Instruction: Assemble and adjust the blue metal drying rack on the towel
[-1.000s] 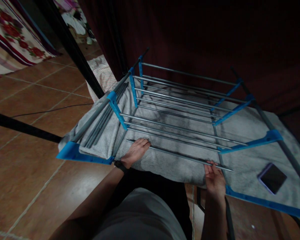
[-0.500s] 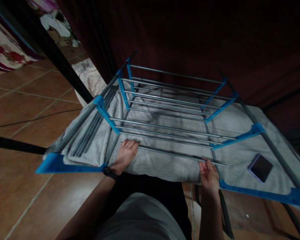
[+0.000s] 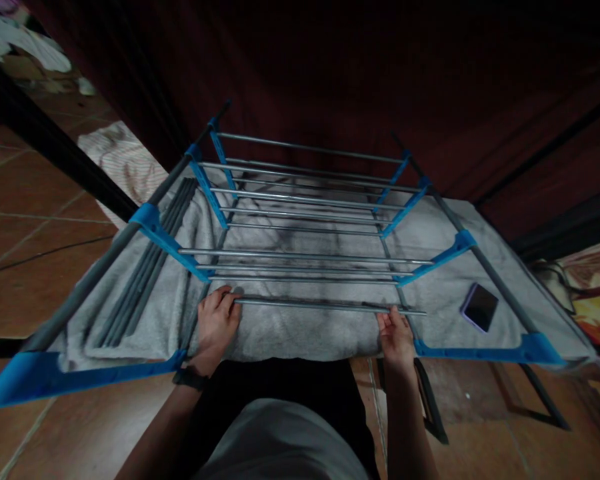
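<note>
A thin grey metal rod (image 3: 305, 305) lies level across the near part of a rack frame, held at both ends. Around its left end my left hand (image 3: 219, 320) is closed, its fingertips on top of the rod. My right hand (image 3: 397, 335) pinches the rod near its right end, which sticks out past the fingers. The rack has grey side tubes (image 3: 93, 283) and blue plastic brackets (image 3: 173, 245), with several metal rods (image 3: 305, 256) spanning between them. Nearest me are a left blue end bracket (image 3: 80, 381) and a right blue end bracket (image 3: 485, 355).
Under the rack is a grey fleece blanket (image 3: 300, 333). Several loose grey tubes (image 3: 150, 267) lie on it at the left. A phone (image 3: 480, 307) rests at the right. A dark red curtain (image 3: 320, 73) hangs behind, and a black post (image 3: 60, 140) slants at the left above the tiled floor (image 3: 40, 260).
The view has turned to the right, so the rack appears further left. Both hands still hold the rod, and its left end now sits under my left fingers.
</note>
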Demonstrator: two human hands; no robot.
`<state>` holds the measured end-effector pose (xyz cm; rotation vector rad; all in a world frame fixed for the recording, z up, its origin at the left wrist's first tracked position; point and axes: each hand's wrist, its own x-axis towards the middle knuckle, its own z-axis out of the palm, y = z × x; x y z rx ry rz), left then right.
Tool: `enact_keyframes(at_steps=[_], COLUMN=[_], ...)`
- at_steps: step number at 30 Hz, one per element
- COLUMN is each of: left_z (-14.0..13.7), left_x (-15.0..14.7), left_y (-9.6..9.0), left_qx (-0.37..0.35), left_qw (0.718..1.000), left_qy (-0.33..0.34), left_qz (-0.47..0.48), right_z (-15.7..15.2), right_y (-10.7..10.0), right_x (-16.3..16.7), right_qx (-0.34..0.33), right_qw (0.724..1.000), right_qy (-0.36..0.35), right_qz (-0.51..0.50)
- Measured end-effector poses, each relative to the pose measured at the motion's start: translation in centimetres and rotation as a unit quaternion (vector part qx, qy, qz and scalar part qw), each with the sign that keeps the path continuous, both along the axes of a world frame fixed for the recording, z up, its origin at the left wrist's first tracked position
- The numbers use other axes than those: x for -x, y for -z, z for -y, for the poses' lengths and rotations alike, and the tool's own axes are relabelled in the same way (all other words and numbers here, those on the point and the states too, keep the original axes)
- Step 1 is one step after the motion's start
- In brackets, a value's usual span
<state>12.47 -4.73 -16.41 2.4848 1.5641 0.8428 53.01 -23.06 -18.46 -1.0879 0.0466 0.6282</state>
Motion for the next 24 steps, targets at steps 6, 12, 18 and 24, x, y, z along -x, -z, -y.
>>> enact_keyframes(at_steps=[6, 12, 18, 24], left_z=[0.5, 0.7, 0.4, 0.8], left_x=[0.3, 0.7, 0.2, -0.8], left_y=[0.5, -0.1, -1.5, -1.8], left_qx=[0.045, 0.106, 0.145, 0.235], left_qw=[0.996, 0.979, 0.955, 0.856], left_qy=[-0.017, -0.127, -0.155, -0.211], left_qz=[0.076, 0.122, 0.207, 0.409], right_z=[-0.1, -0.5, -0.7, -0.6], right_y=[-0.3, -0.4, -0.4, -0.5], right_x=[0.4, 0.5, 0.5, 0.6], right_qx=[0.007, -0.022, -0.021, -0.019], right_qw=[1.0, 1.0, 1.0, 1.0], right_qy=[0.015, 0.004, -0.018, -0.02], right_qz=[-0.007, -0.011, -0.004, 0.0])
